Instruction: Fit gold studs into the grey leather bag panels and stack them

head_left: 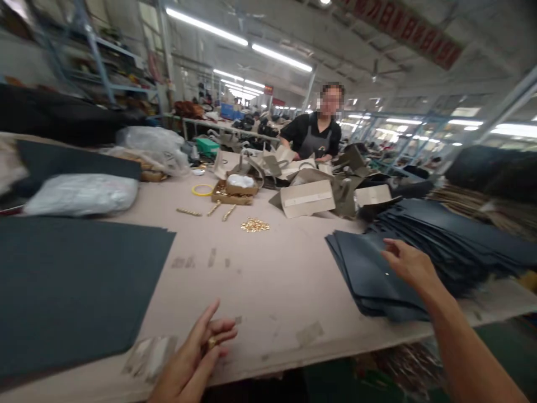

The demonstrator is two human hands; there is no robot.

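Right of the gold pile [255, 225] and nearer: stack of dark sheets [358, 263], just under the right hand [410, 264], maybe touching; fingers a bit apart, nothing seen between. Nearer than the pile, well off that stack: left hand [193, 350], fingers loosely bent, gold bit [212, 341] there, held or worn, cannot tell.

I'm looking down on a pale tabletop [277, 274], and on its right sits a stack of dark sheets [356, 268], a bigger pile [461, 224] just beyond! Over left, a broad dark panel [75, 291]. Mid-table: a heap of gold pieces [254, 225], three gold strips [188, 212], a yellow ring [202, 185], a cardboard box [232, 200] and, blurrily, what may be folded beige pieces [308, 207].
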